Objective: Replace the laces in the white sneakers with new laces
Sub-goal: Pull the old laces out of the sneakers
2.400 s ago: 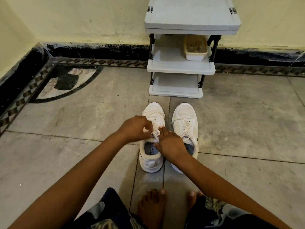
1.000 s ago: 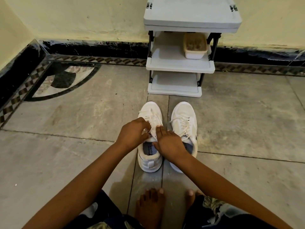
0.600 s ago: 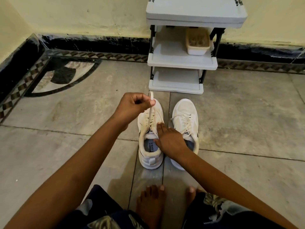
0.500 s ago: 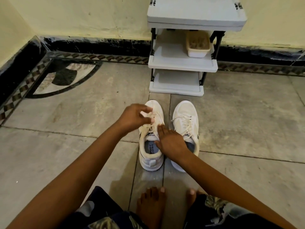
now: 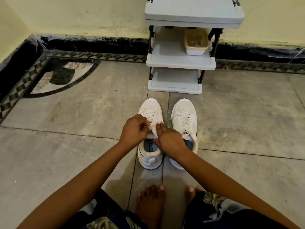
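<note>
Two white sneakers stand side by side on the floor, toes pointing away from me. My left hand (image 5: 134, 128) hovers over the left sneaker (image 5: 150, 160) and pinches its white lace (image 5: 152, 119) near the tongue. My right hand (image 5: 170, 140) lies across the same sneaker's opening, fingers straight and pressing on the tongue and lace. The right sneaker (image 5: 184, 116) is laced, and its heel is hidden under my right hand and wrist.
A grey plastic shoe rack (image 5: 179, 61) stands against the wall just beyond the sneakers, with a small tub (image 5: 196, 42) on its middle shelf. My bare feet (image 5: 152, 200) rest on the stone floor below the sneakers. A dark patterned border runs along the walls.
My left hand, which had pulled a length of lace up above the left sneaker, has come back down to the lacing near the tongue. My right hand stays pressed on the sneaker.
</note>
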`<action>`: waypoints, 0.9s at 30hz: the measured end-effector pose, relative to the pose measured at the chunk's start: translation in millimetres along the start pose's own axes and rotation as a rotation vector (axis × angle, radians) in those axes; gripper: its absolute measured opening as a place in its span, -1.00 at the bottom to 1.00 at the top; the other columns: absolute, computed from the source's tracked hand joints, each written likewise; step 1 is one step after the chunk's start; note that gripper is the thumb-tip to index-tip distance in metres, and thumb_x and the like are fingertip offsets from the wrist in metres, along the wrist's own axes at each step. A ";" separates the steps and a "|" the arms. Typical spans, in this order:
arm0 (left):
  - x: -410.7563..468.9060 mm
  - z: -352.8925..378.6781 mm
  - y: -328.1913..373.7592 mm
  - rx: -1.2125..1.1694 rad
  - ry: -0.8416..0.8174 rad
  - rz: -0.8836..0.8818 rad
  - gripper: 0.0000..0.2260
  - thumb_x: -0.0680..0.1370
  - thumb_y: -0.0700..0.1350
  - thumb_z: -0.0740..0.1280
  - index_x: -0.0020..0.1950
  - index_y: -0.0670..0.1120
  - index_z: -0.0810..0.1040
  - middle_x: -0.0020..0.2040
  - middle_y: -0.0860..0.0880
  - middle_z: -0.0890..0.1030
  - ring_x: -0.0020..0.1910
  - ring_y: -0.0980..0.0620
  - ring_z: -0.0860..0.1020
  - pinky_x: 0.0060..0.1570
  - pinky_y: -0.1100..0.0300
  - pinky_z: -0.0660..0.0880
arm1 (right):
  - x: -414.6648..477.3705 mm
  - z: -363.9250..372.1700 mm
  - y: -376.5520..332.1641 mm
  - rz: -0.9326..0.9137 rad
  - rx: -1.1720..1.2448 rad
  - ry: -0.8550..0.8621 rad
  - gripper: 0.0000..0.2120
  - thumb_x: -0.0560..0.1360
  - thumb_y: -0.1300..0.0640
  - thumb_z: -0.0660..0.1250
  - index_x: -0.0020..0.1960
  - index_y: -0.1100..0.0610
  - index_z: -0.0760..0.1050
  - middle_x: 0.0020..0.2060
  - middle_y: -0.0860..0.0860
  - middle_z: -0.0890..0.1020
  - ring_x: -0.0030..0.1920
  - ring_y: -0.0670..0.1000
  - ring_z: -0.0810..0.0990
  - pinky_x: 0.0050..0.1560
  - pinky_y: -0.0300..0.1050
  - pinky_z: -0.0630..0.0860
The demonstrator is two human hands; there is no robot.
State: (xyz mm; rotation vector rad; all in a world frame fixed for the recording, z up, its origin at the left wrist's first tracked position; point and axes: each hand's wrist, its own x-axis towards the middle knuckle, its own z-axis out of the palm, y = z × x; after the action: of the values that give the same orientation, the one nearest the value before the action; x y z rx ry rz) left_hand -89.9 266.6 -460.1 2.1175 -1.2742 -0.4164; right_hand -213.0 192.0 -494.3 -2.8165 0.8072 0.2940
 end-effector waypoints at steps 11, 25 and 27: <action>-8.7 2.2 -8.6 -0.046 0.020 -0.120 -0.65 0.37 -0.17 0.51 0.13 -0.13 0.58 0.01 -0.06 0.54 -0.17 0.01 0.56 -0.14 0.27 0.50 | 0.1 0.2 0.0 0.001 0.003 0.002 -0.38 0.61 -0.04 0.07 0.51 0.26 -0.03 0.49 0.20 0.15 0.38 0.17 0.33 0.32 -0.03 0.28; -27.2 20.0 -11.4 -0.161 0.194 -0.225 -0.74 0.47 -0.24 0.41 0.15 -0.17 0.61 0.02 -0.11 0.67 -0.03 0.02 0.63 -0.04 0.42 0.42 | 0.1 0.0 0.4 0.008 0.016 -0.002 -0.38 0.61 -0.06 0.07 0.52 0.25 -0.04 0.50 0.19 0.13 0.39 0.17 0.32 0.33 -0.02 0.27; -26.1 18.8 -9.9 -0.112 0.184 -0.169 -0.79 0.49 -0.24 0.37 0.11 -0.15 0.63 0.00 -0.11 0.68 -0.02 -0.02 0.64 -0.01 0.33 0.47 | 0.2 -0.2 0.0 0.011 0.014 0.002 -0.37 0.61 -0.06 0.07 0.52 0.26 -0.04 0.49 0.19 0.14 0.37 0.18 0.33 0.31 -0.02 0.29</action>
State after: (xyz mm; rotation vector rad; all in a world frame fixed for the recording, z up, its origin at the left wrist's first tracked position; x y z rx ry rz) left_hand -106.3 286.2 -482.0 2.1214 -0.9511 -0.3472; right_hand -212.8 191.9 -494.2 -2.8011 0.8220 0.2862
